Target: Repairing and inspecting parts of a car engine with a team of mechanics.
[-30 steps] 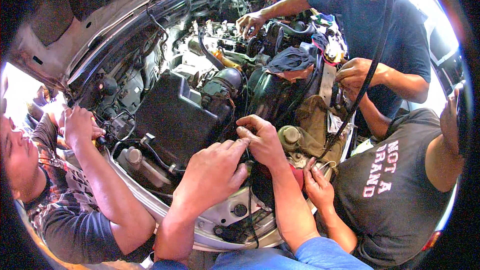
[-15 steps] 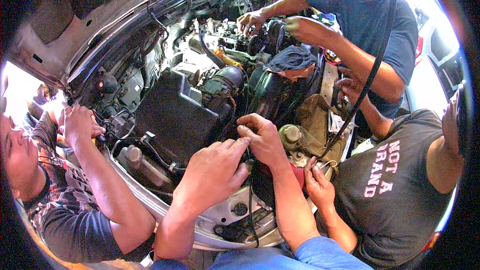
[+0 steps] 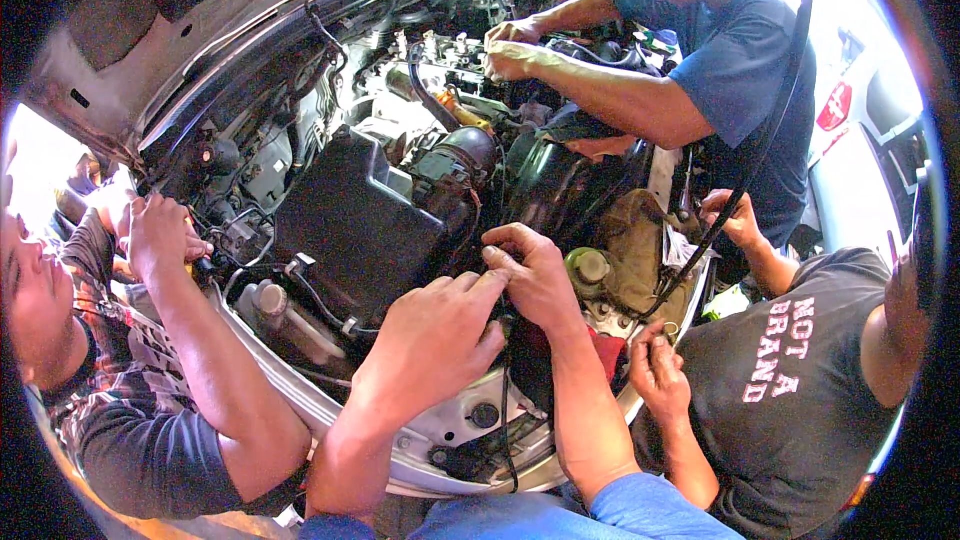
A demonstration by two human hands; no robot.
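Observation:
My left hand (image 3: 430, 340) and my right hand (image 3: 530, 275) meet at the front of a car's engine bay, fingertips together. Both have curled, closed fingers; whatever is between them is hidden. A thin black cable (image 3: 508, 400) hangs below their meeting point. Just beyond them are a black plastic air box (image 3: 350, 240) and a dark intake part (image 3: 450, 170). Right of my right hand sit a capped fluid reservoir (image 3: 588, 270), a brown cloth (image 3: 632, 240) and a red item (image 3: 605, 360). A white reservoir (image 3: 268, 305) lies to the left.
Co-workers surround the bay: one at the left (image 3: 240, 420) with hands by the hood hinge, one at the right (image 3: 780, 410), one bent over the engine (image 3: 740, 100), others behind. The raised hood (image 3: 120, 60) overhangs the left; a black strut (image 3: 760, 140) slants down the right.
The upper-right co-worker has leaned in, bringing both hands onto the engine top. The right co-worker's hands have shifted a little. My hands keep their pose, with the view slightly shifted.

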